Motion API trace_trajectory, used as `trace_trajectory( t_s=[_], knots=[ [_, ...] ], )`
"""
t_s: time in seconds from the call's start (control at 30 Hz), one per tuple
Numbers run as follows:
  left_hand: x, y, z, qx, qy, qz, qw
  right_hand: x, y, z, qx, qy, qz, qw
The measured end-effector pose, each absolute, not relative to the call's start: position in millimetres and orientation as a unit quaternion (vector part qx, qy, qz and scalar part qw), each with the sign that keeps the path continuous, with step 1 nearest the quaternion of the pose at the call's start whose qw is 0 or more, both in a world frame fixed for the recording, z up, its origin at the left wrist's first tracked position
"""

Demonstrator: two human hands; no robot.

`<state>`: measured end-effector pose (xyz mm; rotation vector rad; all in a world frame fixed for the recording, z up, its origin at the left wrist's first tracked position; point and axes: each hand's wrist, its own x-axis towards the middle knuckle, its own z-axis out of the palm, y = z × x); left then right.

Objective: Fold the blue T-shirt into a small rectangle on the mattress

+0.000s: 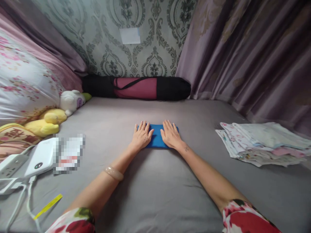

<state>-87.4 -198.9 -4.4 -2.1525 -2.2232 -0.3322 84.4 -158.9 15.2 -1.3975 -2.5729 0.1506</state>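
Observation:
A folded blue cloth (157, 137) lies flat on the grey sheet in the middle of the view. My left hand (143, 135) rests palm down on its left end, fingers stretched out and pointing away from me. On the right end lies my right hand (170, 133), also flat with its fingers extended. Both thumbs point inward, and a strip of blue shows between them. The cloth's two ends are mostly covered by my palms.
A black and maroon roll bag (135, 88) lies along the patterned wall. Folded printed cloths (264, 142) are stacked at the right. Plush toys (45, 124), a white power bank (43, 155), cables and a yellow strip (49, 206) lie at the left.

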Motion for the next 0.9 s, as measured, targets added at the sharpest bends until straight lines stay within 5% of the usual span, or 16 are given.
trace_trajectory(
  t_s=[0.9],
  knots=[
    [-110.7,-219.1,-7.3,-0.675,-0.726,-0.127,-0.035,113.9,-155.1,-0.5,-0.515,-0.851,0.067,0.082]
  ],
)
